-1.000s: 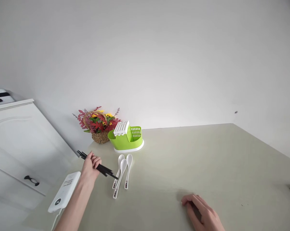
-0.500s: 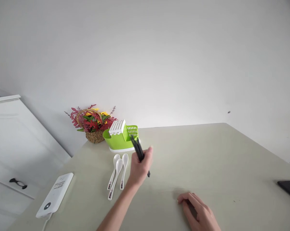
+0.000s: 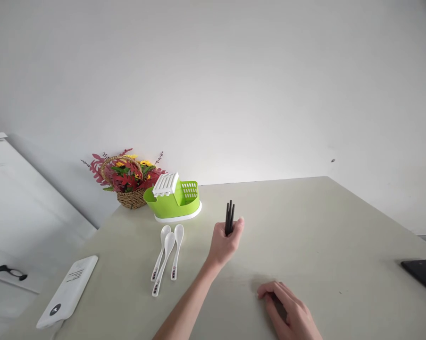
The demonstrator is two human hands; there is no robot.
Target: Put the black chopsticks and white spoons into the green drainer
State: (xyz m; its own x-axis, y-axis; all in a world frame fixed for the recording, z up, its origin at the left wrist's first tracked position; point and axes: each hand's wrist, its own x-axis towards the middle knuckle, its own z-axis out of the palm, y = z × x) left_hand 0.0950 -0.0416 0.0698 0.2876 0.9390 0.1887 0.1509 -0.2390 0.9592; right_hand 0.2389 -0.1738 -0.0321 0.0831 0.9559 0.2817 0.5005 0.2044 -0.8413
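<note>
My left hand (image 3: 224,243) is closed around a bundle of black chopsticks (image 3: 229,218), held nearly upright above the table with their ends poking out over the fist. To its left, three white spoons (image 3: 168,245) with patterned handle ends lie close together. Behind the spoons stands a green cutlery holder (image 3: 168,208) with a white slatted top piece and a white base. At the near edge of view, my right hand (image 3: 290,309) rests on the tabletop, holding nothing, its fingers loosely curled with the thumb apart.
A wicker basket of artificial flowers (image 3: 131,198) stands behind the holder, by the wall. On the left side of the table (image 3: 304,226) lies a white power bank (image 3: 69,290) with a cable. A black phone (image 3: 423,274) lies at the right edge. A white cabinet (image 3: 29,226) adjoins at left.
My left hand has moved right, away from the green holder, and the chopsticks have turned from slanting to nearly upright. My right hand stays on the table. The view has shifted slightly.
</note>
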